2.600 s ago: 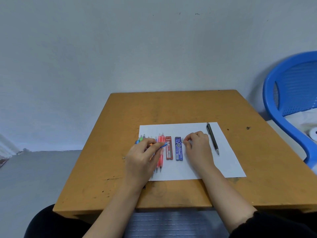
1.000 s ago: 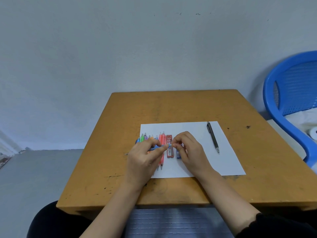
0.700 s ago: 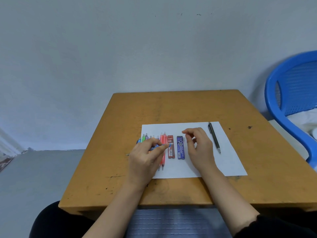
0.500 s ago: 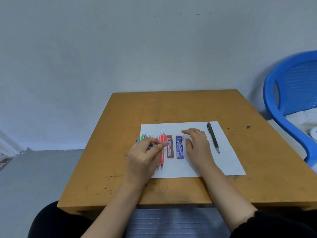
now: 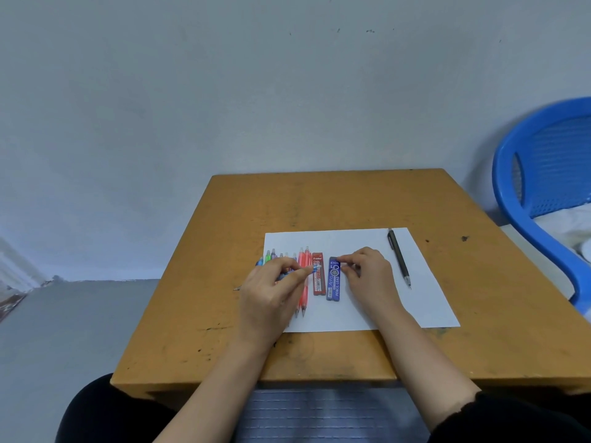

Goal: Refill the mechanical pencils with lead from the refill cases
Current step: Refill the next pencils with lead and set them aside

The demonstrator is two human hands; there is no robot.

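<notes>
While the left hand (image 5: 268,292) is gripping a blue mechanical pencil (image 5: 315,267) in curled fingers just left of center, the right hand (image 5: 367,273) is curling its fingertips at the blue refill case (image 5: 334,281)'s top end, and I honestly can't tell if it's pinching. Everything's lying on white paper (image 5: 367,311) on a scuffed wooden table (image 5: 319,199), with a blue chair (image 5: 524,174) sitting at the right edge.

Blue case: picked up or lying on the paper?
Blue case lies flat on paper, beside red case; right hand at its top end.
</notes>
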